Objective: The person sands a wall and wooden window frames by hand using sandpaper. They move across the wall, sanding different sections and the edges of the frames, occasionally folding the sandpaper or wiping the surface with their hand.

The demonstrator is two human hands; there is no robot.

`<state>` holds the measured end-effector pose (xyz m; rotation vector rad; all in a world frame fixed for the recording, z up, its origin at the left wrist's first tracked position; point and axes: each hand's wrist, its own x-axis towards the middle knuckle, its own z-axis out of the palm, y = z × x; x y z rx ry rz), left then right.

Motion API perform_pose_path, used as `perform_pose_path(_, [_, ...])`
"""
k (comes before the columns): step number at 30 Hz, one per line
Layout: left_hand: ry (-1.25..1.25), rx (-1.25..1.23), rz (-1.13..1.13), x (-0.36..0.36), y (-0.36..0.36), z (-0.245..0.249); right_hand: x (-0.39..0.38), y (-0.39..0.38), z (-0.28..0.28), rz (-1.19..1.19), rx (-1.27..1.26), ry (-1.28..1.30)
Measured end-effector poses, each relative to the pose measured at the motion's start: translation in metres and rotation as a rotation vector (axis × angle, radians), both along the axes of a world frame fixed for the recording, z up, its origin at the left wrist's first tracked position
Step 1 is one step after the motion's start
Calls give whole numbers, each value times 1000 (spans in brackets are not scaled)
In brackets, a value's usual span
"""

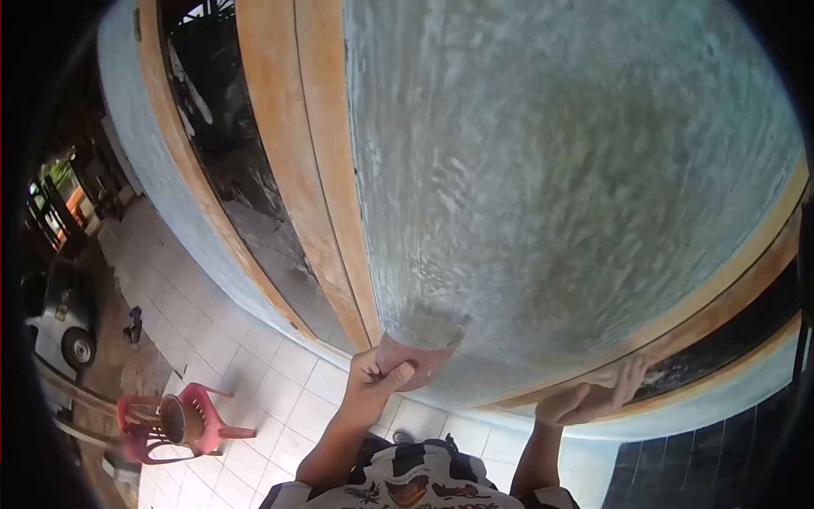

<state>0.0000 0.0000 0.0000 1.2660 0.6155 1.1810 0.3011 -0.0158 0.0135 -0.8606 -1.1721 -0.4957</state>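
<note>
The grey-blue wall (pixel 543 187) fills most of the view, and a reddish-brown sheet of paper (pixel 414 360) is at its lower left part, held up close to it. The left hand (pixel 380 379) grips this sheet, its thumb laid over the near face; whether the sheet presses on the wall cannot be told. The right hand (pixel 585 402) is open, its fingers stretched out and slightly blurred, near the wall's lower right edge, in front of an orange-brown wooden frame (pixel 729 288); whether they touch the frame is unclear. Along the wall's left edge runs another wooden frame (pixel 326 161), with a dark glass pane (pixel 233 161) beyond it. Below and left of the wall is a floor of pale tiles (pixel 284 373). A red plastic chair (pixel 210 416) stands there, well apart from the wall, with a brown bucket (pixel 176 422) on it. Farther left of the wall is a vehicle (pixel 64 318).
</note>
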Motion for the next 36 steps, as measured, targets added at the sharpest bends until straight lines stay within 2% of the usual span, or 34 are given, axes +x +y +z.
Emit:
perform_pose_path(2, [-173,-176,-71,-11,1,18,-48,-23,25,-50,-263,-210])
perform_pose_path(3, [-240,-199,-97,21,-3,5,-48,-32,36,-32,-452,-327])
perform_pose_path(4, [-314,-236,-121,21,-2,15,-69,-28,48,134,-526,-307])
perform_pose_path(5, [-382,-275,-144,16,1,22,-87,-26,42,116,-523,-280])
perform_pose_path(7, [-349,-272,-198,1,7,25,-112,-21,27,619,-804,-64])
perform_pose_path(8, [-323,-306,-220,-5,11,27,-118,-17,21,601,-801,-50])
perform_pose_path(10, [-287,-352,-258,-19,16,32,-129,-13,11,972,-889,275])
perform_pose_path(11, [-213,-323,-249,-26,19,36,-135,-12,12,956,-890,292])
perform_pose_path(13, [-134,-307,-261,-42,24,40,-147,-10,21,1051,-812,600])
perform_pose_path(14, [-115,-347,-303,-52,26,39,-153,-11,31,1022,-829,676])
perform_pose_path(17, [-87,-382,-326,-64,29,47,-174,-15,33,1038,-685,798])
perform_pose_path(18, [-169,-445,-305,-67,29,49,-179,-18,26,1026,-635,789])
perform_pose_path(19, [-251,-507,-283,-70,30,50,-184,-22,18,1007,-628,789])
perform_pose_path(21, [-294,-544,-318,-77,32,45,-194,-26,5,920,-395,473])
perform_pose_path(22, [-337,-589,-337,-80,32,41,-199,-28,2,783,-354,270])
perform_pose_path(23, [-333,-585,-371,-82,31,37,-196,-37,6,402,-465,-29])
perform_pose_path(25, [-307,-631,-502,-84,31,25,-213,-55,8,-191,-570,-396])
perform_pose_path(27, [-256,-683,-604,-83,29,8,-217,-71,-8,-285,-561,-365])
perform_pose_path(30, [62,-366,-624,-79,17,2,-222,-91,-14,-430,-533,-271])
perform_pose_path(34, [-18,-264,-754,-79,2,1,-220,-104,-13,-595,-562,-92])
perform_pose_path(35, [269,280,-709,-77,-1,-16,-216,-110,-12,-643,-581,-37])
perform_pose_path(36, [282,428,-638,-71,-5,-21,-211,-112,-12,-650,-557,-27])
